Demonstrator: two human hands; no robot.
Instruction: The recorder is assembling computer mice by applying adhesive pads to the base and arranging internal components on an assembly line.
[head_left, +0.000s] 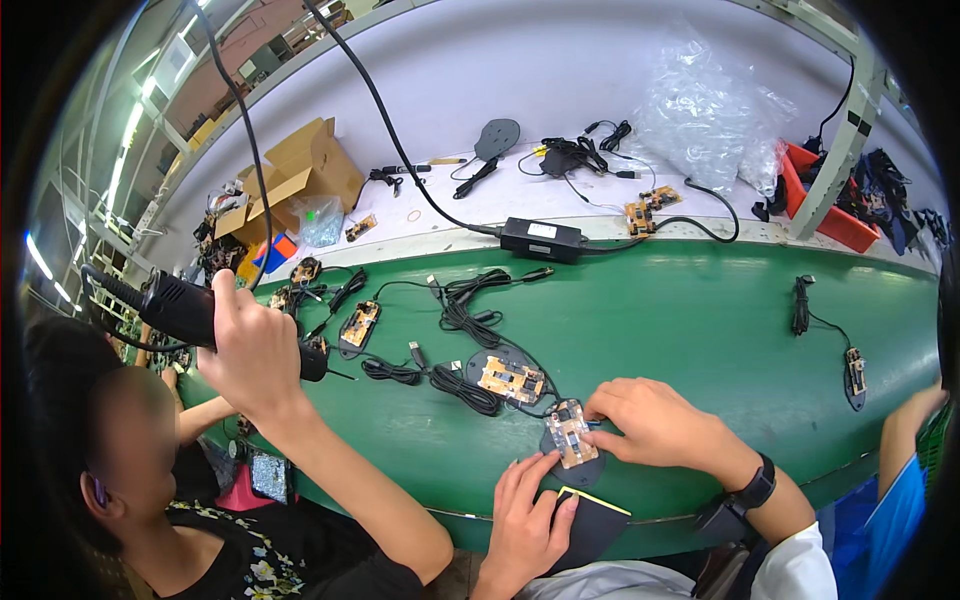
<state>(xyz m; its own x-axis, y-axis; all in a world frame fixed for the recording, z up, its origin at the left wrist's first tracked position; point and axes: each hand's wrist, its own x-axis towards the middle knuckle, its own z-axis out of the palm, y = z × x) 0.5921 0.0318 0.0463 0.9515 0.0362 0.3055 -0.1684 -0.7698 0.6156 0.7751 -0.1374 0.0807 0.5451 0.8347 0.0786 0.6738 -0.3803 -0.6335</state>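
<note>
A small tan circuit board (568,432) lies over a dark rounded base piece (578,474) on the green work surface, close to its near edge. My right hand (655,425) reaches in from the right, with thumb and fingers closed at the board's right edge. Part of that edge is hidden under the fingertips. From below comes my left hand (530,515), its fingers stretched out and touching the left side of the board and base. Just behind is a second base (510,357) carrying a larger board (512,379), with black cables (465,388) coiled beside it.
A person's hand at left grips a black corded tool (185,310). Another person's arm (905,430) is at far right. More cabled boards (358,325) lie on the green surface. Behind stand a power adapter (541,239), a cardboard box (300,180) and a red bin (850,232).
</note>
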